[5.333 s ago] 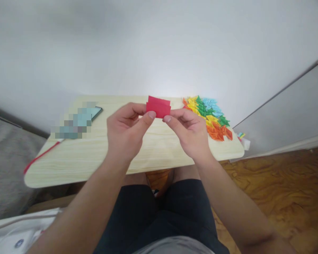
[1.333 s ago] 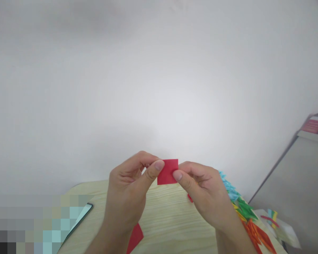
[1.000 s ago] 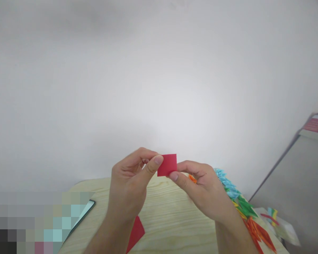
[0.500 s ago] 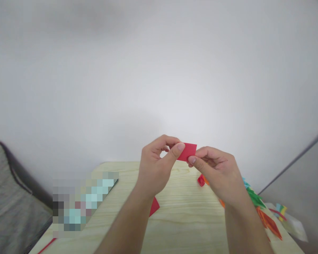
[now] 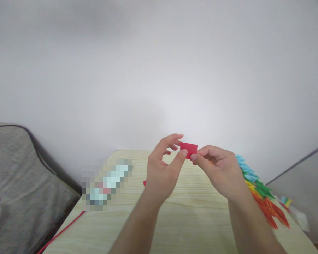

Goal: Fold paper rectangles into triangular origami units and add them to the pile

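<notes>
A small red paper rectangle [image 5: 189, 147] is held up in the air above the pale wooden table [image 5: 196, 222]. My left hand [image 5: 164, 169] pinches its left edge with thumb and forefinger, the other fingers loosely curled. My right hand [image 5: 218, 169] pinches its lower right edge, fingers curled in. A sliver of another red paper piece [image 5: 144, 183] shows on the table just left of my left wrist.
Several folded paper pieces in blue, green, yellow and orange [image 5: 262, 195] lie along the table's right edge. A blurred-out item [image 5: 106, 185] lies at the table's left, with a red cord [image 5: 60, 233] near the left edge. A grey cushion [image 5: 18, 183] stands left; a white wall rises behind.
The view has swung left, so the grey cushion shows more. My hands keep the red paper pinched; my left forefinger has lifted a little off it.
</notes>
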